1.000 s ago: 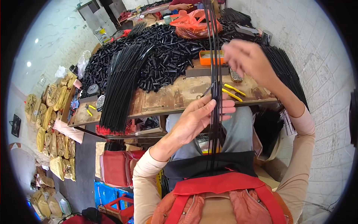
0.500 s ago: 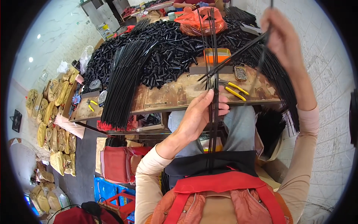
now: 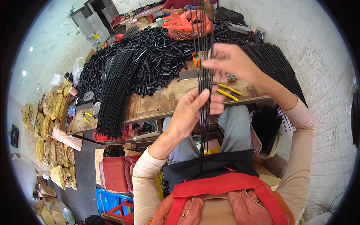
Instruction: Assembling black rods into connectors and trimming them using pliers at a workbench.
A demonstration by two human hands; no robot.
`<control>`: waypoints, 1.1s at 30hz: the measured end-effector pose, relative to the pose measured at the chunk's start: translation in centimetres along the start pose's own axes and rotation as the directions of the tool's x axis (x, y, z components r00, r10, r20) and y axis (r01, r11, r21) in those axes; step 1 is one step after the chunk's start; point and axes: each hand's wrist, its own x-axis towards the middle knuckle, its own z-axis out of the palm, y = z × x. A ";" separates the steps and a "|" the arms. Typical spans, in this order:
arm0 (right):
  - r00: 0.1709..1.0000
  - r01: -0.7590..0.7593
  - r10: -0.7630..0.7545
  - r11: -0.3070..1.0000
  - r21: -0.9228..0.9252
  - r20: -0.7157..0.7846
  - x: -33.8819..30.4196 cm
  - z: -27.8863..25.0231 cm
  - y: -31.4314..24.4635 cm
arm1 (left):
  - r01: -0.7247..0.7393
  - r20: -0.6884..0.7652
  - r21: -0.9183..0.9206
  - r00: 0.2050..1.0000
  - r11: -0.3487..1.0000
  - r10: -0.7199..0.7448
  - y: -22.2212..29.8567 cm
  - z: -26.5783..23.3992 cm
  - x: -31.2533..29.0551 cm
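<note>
My left hand (image 3: 191, 110) is closed around a loose bundle of long thin black rods (image 3: 204, 80), held upright before my lap. The rods' lower ends come down by the black cloth (image 3: 210, 163) at my waist. Above it, my right hand (image 3: 234, 63) is beside the bundle's upper part, its fingertips at the rods and its fingers loosely parted. Whether those fingertips press on a rod is hard to see. Yellow-handled pliers (image 3: 228, 92) lie on the wooden workbench (image 3: 161, 103) behind my left hand.
A heap of short black tubular parts (image 3: 165, 67) covers much of the bench. Rod bundles lie at left (image 3: 118, 86) and right (image 3: 275, 62). An orange-rimmed box (image 3: 198, 59) and a red plastic bag (image 3: 187, 26) are farther back. Another person's sleeve (image 3: 173, 4) shows at the far edge.
My right hand has come down and left toward the bundle. The slanting rods it held are no longer apart, and the upright bundle looks thicker. My left hand keeps its hold.
</note>
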 end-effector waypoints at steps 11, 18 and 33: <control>0.992 0.010 -0.097 0.714 0.700 0.084 3.2 0.0 3.1 | 0.151 0.057 -0.052 0.987 0.987 -0.148 0.7 -0.5 0.3; 0.970 -0.062 -0.095 0.795 0.604 0.225 1.8 1.4 0.8 | 0.094 0.088 0.039 0.991 0.995 -0.097 1.8 -0.5 0.2; 0.987 0.094 -0.081 0.991 -0.093 0.135 -4.6 7.8 10.6 | 0.274 0.235 -0.480 0.955 0.834 -0.179 -2.8 -9.5 6.2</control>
